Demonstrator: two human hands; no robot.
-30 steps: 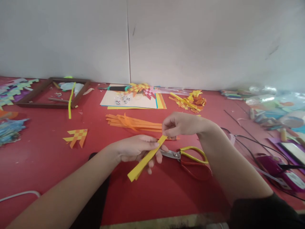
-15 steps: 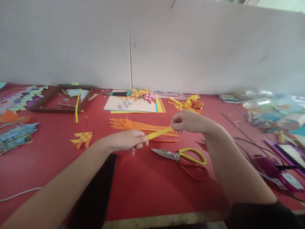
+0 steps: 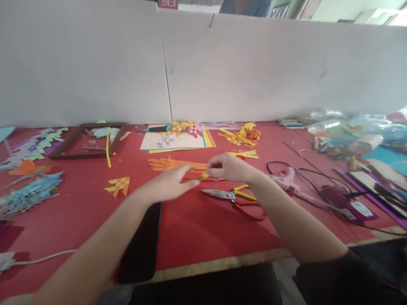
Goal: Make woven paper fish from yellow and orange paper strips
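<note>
My right hand point(image 3: 227, 166) pinches a short yellow paper strip point(image 3: 202, 176) over the middle of the table. Just left of the strip's free end is my left hand point(image 3: 170, 182), its thumb and fingers apart, holding nothing. Behind both hands lies a bundle of orange paper strips point(image 3: 162, 164), partly covered by them. Scissors point(image 3: 219, 194) with one yellow and one red handle rest in front of my right hand, their handles partly hidden by my forearm. A woven yellow and orange paper fish point(image 3: 120, 185) lies to the left.
A black phone-like slab point(image 3: 140, 250) lies under my left forearm. Paper sheets point(image 3: 184, 143) with woven pieces sit behind, near yellow scraps point(image 3: 244, 135). A wooden frame point(image 3: 66, 142) stands left. A pink glue gun point(image 3: 288, 180) and cables are right. A white panel point(image 3: 238, 72) closes the back.
My left hand has let go of the yellow strip and opened. My right hand has come nearer to it, still pinching the strip. The view has shifted, showing more beyond the panel.
</note>
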